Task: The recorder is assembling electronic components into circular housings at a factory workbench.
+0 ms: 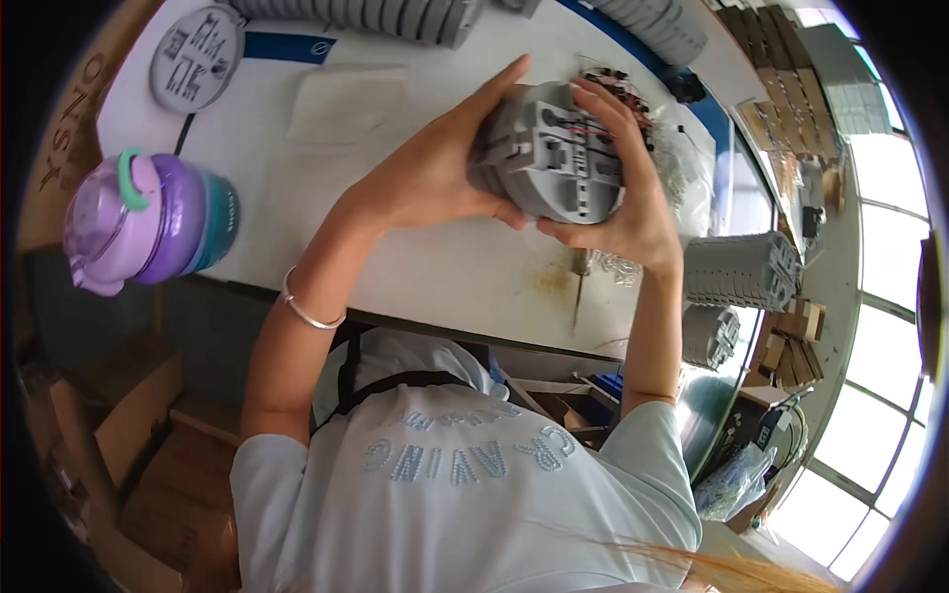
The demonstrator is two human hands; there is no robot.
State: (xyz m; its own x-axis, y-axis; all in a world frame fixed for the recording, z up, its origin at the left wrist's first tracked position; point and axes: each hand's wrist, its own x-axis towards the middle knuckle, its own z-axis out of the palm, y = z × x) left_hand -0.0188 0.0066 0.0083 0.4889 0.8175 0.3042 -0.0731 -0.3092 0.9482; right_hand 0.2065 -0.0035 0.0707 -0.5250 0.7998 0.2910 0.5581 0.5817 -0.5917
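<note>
Above the white table I hold a round grey plastic housing [583, 178] with molded slots and compartments on its face. It is tilted, its face turned to the right. My left hand [445, 163] wraps the left side, thumb and fingers spread around the rim. On the other side my right hand [641, 203] grips it, fingers over the top and thumb underneath. Thin red wires show on the housing's face. Below the right hand a screwdriver [578, 287] lies on the table, beside a small pile of metal parts [620, 269]. A bundle of red and black wires [633, 94] sits behind that hand.
Long stacks of grey discs [366, 15] line the far edge. A loose grey disc [198, 84] lies far left, a purple and teal bottle [188, 222] nearer. Two grey stacks, one upper [736, 269] and one lower [707, 336], stand right. Cardboard boxes [178, 484] lie below left.
</note>
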